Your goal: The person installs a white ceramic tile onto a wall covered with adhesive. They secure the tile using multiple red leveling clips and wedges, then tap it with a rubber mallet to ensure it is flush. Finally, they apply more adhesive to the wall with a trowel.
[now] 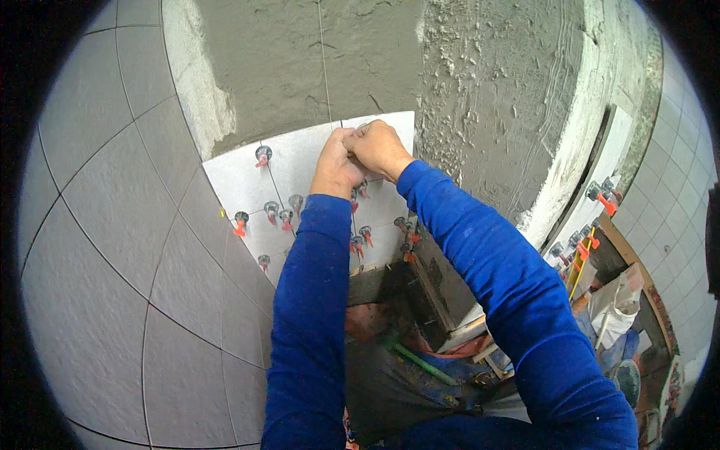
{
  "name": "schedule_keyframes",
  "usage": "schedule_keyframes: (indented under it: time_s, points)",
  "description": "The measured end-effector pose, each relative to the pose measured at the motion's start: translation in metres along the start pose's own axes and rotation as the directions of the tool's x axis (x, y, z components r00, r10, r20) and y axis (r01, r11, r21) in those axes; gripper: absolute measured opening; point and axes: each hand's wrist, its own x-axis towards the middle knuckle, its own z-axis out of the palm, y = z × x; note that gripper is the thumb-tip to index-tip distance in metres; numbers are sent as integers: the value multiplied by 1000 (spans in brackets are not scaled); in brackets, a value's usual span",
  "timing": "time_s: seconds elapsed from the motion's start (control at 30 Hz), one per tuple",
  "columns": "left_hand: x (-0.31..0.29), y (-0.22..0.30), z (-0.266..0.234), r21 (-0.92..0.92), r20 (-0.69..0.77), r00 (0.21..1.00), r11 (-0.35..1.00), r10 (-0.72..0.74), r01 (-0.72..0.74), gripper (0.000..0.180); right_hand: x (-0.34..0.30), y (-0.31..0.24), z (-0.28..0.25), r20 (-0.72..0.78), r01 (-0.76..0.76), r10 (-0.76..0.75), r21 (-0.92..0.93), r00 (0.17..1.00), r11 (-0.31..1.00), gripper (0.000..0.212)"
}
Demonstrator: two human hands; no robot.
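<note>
Tile (315,161) on wall: several set with red-tipped clips (264,156); bare mortar (360,60) remained above. Your left hand (335,166) and right hand (379,148) were closed, pinching something unclear at its top edge.

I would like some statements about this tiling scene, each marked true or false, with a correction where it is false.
1. Both hands meet at the top edge of the light grey tile. True: the left hand and the right hand are pressed together there.
2. The sleeves are red. False: both sleeves are blue.
3. Red-tipped levelling clips sit along the tile joints. True.
4. The wall above the tile is already tiled. False: it is bare grey mortar.
5. A green rod lies below the hands. True.
</note>
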Motion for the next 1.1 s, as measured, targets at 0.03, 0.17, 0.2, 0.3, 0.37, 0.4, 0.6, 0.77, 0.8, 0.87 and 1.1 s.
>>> schedule_keyframes:
  time_s: [0.03, 0.17, 0.2, 0.3, 0.37, 0.4, 0.6, 0.77, 0.8, 0.87, 1.1]
  points:
    - [3, 0, -3, 31, -70, 997, 999, 28, -26, 29, 0, 1, -1, 4, 11, -11, -4, 1000, 1000, 37]
    - [6, 4, -7, 108, -187, 977, 991, 99, -80, 26, 1, 2, -5, 34, 26, -25, -13, 999, 1000, 35]
    - [6, 4, -8, 103, -269, 957, 991, 108, -83, 25, 1, 1, -5, 22, 56, -55, -16, 998, 998, 34]
    - [4, 5, -9, 243, -43, 994, 966, 100, -87, 25, 1, -3, -6, 20, 78, -77, -48, 997, 996, 33]
    - [2, 6, -9, 540, -120, 978, 838, 169, -79, 25, 0, -3, -6, 29, 69, -67, -68, 997, 995, 32]
    - [1, 7, -8, 586, -96, 980, 806, 174, -86, 26, 0, -2, -6, 33, 100, -98, -45, 995, 994, 33]
    - [-28, -4, 2, 4, 6, 993, 993, 116, -116, 43, 1, 17, -3, 155, 102, -137, 217, 978, 971, 41]
    - [-37, -51, 6, -373, 373, 856, 903, 358, -215, 65, 8, 19, 14, 44, 102, -119, 277, 992, 955, 38]
    - [-34, -55, 6, -370, 375, 837, 892, 399, -259, 64, 9, 18, 15, 17, 125, -132, 240, 991, 963, 37]
    - [-25, -64, 6, -358, 273, 831, 853, 485, -381, 61, 8, 15, 14, -9, 168, -169, 140, 986, 976, 37]
    - [-4, -77, 5, -575, 226, 771, 720, 596, -388, 59, 4, -1, 6, 83, 222, -206, -291, 975, 931, 61]
